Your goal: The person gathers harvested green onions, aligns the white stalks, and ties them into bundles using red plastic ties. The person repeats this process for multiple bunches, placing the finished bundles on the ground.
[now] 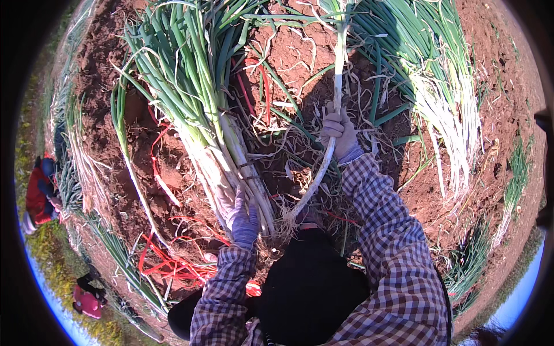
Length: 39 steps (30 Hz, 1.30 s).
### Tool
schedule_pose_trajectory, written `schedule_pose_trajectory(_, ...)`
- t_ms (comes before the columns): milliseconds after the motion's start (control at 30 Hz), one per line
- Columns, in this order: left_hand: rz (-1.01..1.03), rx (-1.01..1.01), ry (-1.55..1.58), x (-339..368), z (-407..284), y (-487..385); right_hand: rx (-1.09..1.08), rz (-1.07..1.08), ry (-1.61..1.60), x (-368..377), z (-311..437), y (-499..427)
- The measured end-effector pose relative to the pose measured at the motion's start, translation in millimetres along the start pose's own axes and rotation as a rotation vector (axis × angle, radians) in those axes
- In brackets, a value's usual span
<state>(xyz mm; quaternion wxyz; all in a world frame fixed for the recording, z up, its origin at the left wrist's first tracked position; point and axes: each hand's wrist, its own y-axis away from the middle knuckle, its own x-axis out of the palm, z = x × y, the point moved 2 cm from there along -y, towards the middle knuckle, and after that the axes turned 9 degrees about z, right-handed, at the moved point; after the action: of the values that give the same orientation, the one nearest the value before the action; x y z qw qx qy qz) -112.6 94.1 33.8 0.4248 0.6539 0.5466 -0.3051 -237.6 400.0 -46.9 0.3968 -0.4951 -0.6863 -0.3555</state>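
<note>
My right hand (339,132), in a pale glove, is closed around the white shank of a single long green onion (320,175). Its bushy roots hang at the lower left and its leaves run up out of the picture. To the left lies a thick bundle of green onions (194,129), leaves away from me and white ends towards me. My gloved left hand (242,220) rests on those white ends with its fingers apart; its palm side is hidden.
Another green onion pile (450,121) lies on the right. Red plastic strips (173,266) are tangled at lower left, beside a loose onion stalk (134,177). Dry leaf scraps (298,147) litter the reddish soil. Two other people, one in red (39,194) and one in pink (88,300), are at far left.
</note>
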Motion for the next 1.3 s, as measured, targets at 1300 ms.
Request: schedule_pose_trajectory(1300,1.287,-0.254,-0.104,35.8,33.2,10.0,1.042,0.251,2.474,-97.5,-176.4,-97.6)
